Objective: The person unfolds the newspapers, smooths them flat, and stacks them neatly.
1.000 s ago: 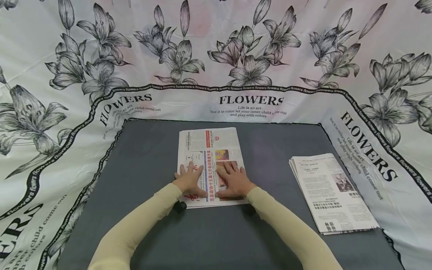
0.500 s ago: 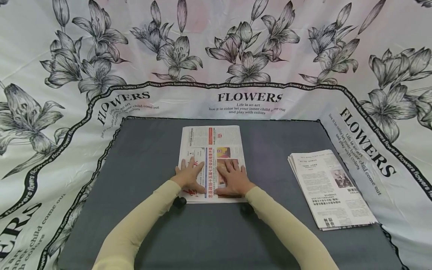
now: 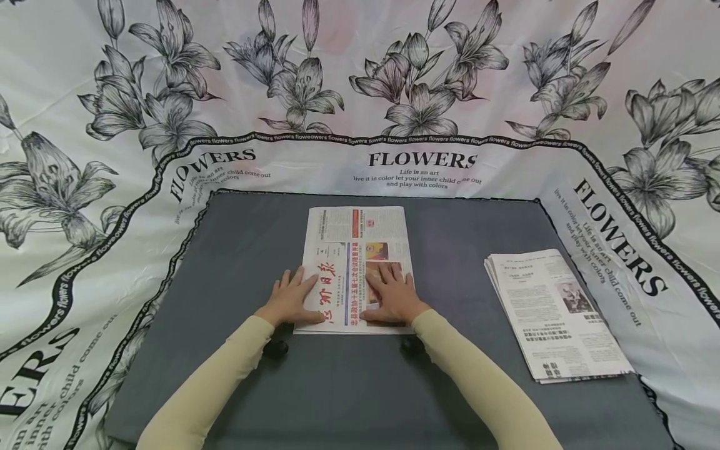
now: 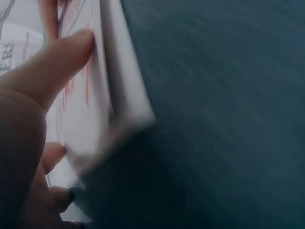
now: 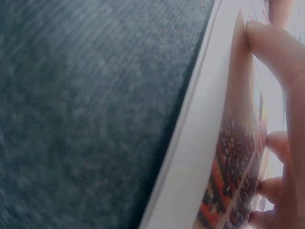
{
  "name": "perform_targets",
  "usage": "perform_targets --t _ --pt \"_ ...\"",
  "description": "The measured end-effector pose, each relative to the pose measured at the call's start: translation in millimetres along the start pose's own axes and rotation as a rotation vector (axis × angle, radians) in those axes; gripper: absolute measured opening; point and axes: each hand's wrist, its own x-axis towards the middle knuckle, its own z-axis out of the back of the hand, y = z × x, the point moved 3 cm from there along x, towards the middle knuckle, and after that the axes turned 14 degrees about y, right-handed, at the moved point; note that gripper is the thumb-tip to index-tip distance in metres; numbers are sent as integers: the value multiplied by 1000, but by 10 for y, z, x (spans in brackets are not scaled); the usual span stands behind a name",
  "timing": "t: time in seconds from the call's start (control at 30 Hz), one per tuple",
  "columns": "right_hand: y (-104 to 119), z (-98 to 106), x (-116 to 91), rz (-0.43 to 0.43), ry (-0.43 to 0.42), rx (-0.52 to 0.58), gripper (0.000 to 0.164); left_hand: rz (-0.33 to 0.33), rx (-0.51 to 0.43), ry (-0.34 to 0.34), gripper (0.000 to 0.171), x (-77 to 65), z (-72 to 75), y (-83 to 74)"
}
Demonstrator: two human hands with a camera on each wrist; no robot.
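Newspaper (image 3: pixel 353 270) lies folded and flat at the middle of the frame, with fingers resting on it from both sides. The left hand (image 3: pixel 285 301) has its fingers straight and fanned wide, its thumb on the lower left of the page and the outer fingertips reaching past the left edge; nothing is gripped. The right hand (image 3: pixel 396 297) is likewise spread, resting over a printed photograph (image 5: pixel 233 152) at the page's lower right, and holds nothing. Half a second ago the left hand covered the red masthead characters (image 3: pixel 326 295); it has since slid outward, uncovering them, while the right hand has kept its place. That looks like handling passing from the page's middle to its left border, perhaps smoothing or squaring it. Beyond the hands, sleeves (image 3: pixel 225 369) run to the bottom of the frame across a grey table (image 3: pixel 337 394); a second folded stack of papers (image 3: pixel 557 315) sits at the right, well apart.
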Motion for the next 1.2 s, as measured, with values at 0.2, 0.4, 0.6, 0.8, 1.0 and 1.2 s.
perform_targets --t 0.2,0.4,0.6,0.8,1.0,1.2 --pt "-26 70 14 -5 2 -5 103 4 17 -25 109 -281 1 289" --pt "-8 94 13 10 17 24 102 4 16 -26 111 -407 -22 382" --pt "126 98 51 61 -7 7 98 18 7 -14 111 -422 -45 418" --pt "676 62 92 171 -17 -52 95 23 9 -11 111 -418 -82 432" --pt "1203 -49 153 266 4 -157 82 30 5 9 111 -403 -113 421" --pt "1410 -96 174 306 -4 -246 60 23 -6 8 111 -419 -97 418"
